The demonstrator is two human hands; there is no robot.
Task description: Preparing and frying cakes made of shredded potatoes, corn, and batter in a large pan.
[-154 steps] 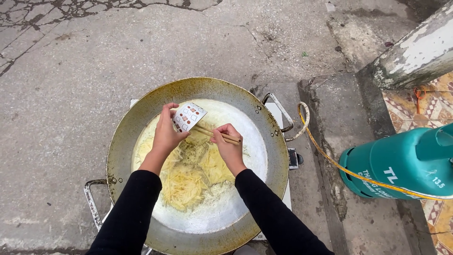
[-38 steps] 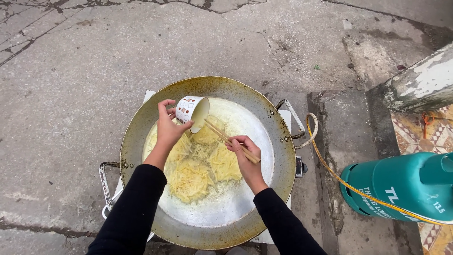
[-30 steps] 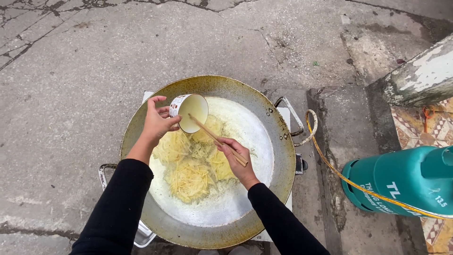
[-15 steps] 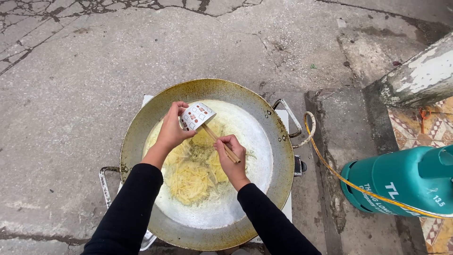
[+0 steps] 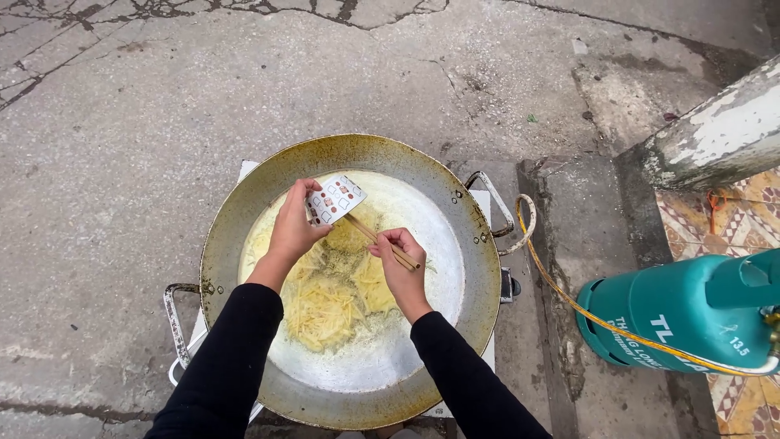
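Note:
A wide metal pan [image 5: 244, 219] sits on a low stove on the concrete ground. Pale yellow shredded food [image 5: 333, 297] lies in oil across its left half. My left hand [image 5: 292, 228] holds a small white patterned cup [image 5: 333, 200] tipped over the pan. My right hand [image 5: 398, 264] grips wooden chopsticks [image 5: 380, 241] whose tips reach up under the cup's mouth. Both arms are in black sleeves.
A teal gas cylinder [image 5: 691, 313] lies at the right, with a yellow hose [image 5: 561, 280] running to the stove. The pan's handles [image 5: 491, 207] stick out at the right and lower left. A worn concrete post [image 5: 715, 138] and patterned tiles [image 5: 731, 228] are at the far right.
The cup stays tilted over the pan while the chopsticks work at its mouth. The shredded food has spread out flatter in the oil.

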